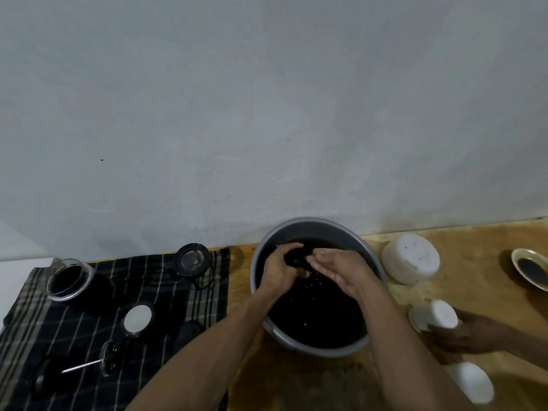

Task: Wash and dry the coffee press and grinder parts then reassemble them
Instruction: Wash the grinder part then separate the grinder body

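Observation:
Both my hands are over a grey basin of dark water. My left hand is closed around a small black part. My right hand lies beside it with wet, flat fingers touching that part. On the dark striped cloth to the left lie a glass beaker, a black frame with a clear round piece, a black ring with a white disc, a plunger rod with its mesh disc and a small black piece.
White round containers stand right of the basin: a large container, a small container and another near the lower edge. Another person's hand rests by the small container. A dish of dark grounds sits far right. A grey wall rises behind the wooden table.

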Available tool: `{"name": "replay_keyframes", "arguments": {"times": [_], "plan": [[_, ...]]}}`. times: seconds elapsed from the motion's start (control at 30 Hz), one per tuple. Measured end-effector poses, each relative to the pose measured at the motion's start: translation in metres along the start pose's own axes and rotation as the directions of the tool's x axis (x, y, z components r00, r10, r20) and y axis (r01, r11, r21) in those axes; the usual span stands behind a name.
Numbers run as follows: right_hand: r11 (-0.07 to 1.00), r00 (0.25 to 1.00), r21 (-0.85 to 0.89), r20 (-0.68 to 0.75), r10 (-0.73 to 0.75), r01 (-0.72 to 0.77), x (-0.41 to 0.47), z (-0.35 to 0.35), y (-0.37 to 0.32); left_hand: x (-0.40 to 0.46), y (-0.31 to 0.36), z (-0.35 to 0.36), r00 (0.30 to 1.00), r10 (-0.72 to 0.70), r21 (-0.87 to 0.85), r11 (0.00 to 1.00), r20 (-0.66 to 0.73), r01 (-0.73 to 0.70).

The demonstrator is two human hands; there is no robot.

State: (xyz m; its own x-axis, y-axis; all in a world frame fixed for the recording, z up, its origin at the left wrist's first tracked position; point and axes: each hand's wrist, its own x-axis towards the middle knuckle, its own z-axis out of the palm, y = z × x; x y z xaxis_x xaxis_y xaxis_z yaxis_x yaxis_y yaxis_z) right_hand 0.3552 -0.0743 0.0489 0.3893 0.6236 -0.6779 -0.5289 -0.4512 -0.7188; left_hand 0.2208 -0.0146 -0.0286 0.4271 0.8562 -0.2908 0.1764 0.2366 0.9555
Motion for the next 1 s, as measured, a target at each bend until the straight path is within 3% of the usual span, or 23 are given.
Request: {"name": "replay_keyframes", "arguments": {"times": [0.13,0.23,0.33,0.43,0.5,0.57,0.7,0.83,0.9,1.0], "plan": [[0.975,0.976,-0.204,-0.215,0.041,-0.086,0.004,-0.017,0.019,0.004,-0.004,-0.002,1.0,-0.021,-0.011,1.0,-0.022,0.021],[0.944,0.951,-0.292,-0.304,0.059,-0.152,-0.002,-0.033,0.041,0.006,-0.001,-0.002,0.986,-0.158,-0.131,0.98,-0.063,0.148],[0.982,0.948,-0.048,-0.273,0.162,-0.182,-0.004,-0.036,0.049,0.012,0.003,-0.001,0.917,-0.399,-0.308,0.875,-0.016,0.375],[0.947,0.972,0.248,-0.057,0.227,-0.206,-0.005,-0.029,0.036,0.013,0.007,0.0,0.833,-0.546,-0.445,0.725,0.095,0.526],[0.959,0.986,0.231,0.081,0.148,-0.163,-0.009,-0.019,0.02,0.012,0.007,0.001,0.818,-0.557,-0.453,0.697,0.147,0.556],[0.989,0.991,0.107,0.103,0.087,-0.098,-0.012,-0.008,0.004,0.012,0.006,0.002,0.82,-0.546,-0.456,0.693,0.175,0.559],[0.98,0.997,-0.197,-0.075,0.004,-0.019,-0.002,-0.006,-0.004,0.015,0.003,0.001,0.824,-0.537,-0.459,0.696,0.179,0.553],[0.956,0.967,-0.284,-0.254,-0.005,-0.07,0.001,-0.021,0.018,0.012,0.006,-0.004,0.817,-0.542,-0.452,0.689,0.198,0.566],[0.964,0.957,-0.239,-0.285,0.043,-0.114,-0.003,-0.024,0.033,0.013,0.006,-0.007,0.814,-0.544,-0.445,0.689,0.205,0.572],[0.973,0.952,0.057,-0.203,0.231,-0.224,-0.004,-0.023,0.042,0.013,0.007,-0.006,0.815,-0.552,-0.436,0.699,0.176,0.567]]}}
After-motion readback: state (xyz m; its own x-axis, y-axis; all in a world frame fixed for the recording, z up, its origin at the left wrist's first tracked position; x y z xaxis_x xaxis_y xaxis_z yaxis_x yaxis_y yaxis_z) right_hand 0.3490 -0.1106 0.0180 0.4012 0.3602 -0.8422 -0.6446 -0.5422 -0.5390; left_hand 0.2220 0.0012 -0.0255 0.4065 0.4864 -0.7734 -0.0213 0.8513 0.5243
